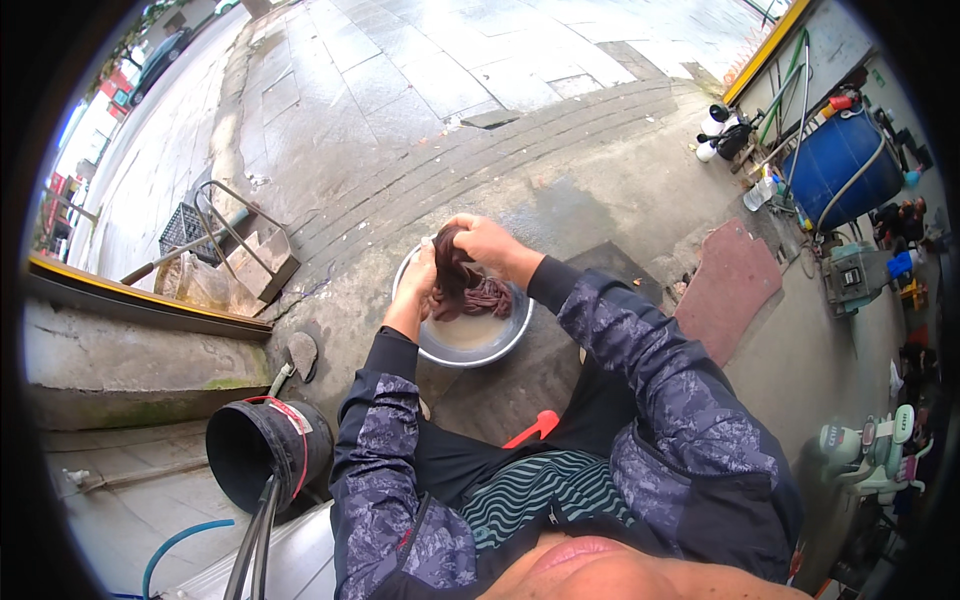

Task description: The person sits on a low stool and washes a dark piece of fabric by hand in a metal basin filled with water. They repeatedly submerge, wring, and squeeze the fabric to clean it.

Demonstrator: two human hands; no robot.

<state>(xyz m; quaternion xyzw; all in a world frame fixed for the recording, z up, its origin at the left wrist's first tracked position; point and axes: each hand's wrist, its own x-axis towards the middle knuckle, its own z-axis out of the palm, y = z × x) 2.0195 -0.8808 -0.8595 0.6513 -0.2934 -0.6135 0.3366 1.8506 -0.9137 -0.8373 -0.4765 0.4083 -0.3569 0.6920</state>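
Both of my hands hold a dark brown wet cloth (452,274) over a round metal basin (471,358) on the ground before me. My left hand (417,289) grips its left side, the thumb pointing up. My right hand (487,244) pinches the upper part from the far right. The lower part of the cloth lies bunched in the basin, above cloudy, pale water (469,331). Folds of cloth hide some of my fingers.
A black bucket (262,454) stands at the lower left, beside a stone (302,354). Farther left are a metal dustpan (262,262) and a black crate (184,231). On the right lie a reddish board (727,289), a blue barrel (847,169) and a bench machine (855,277).
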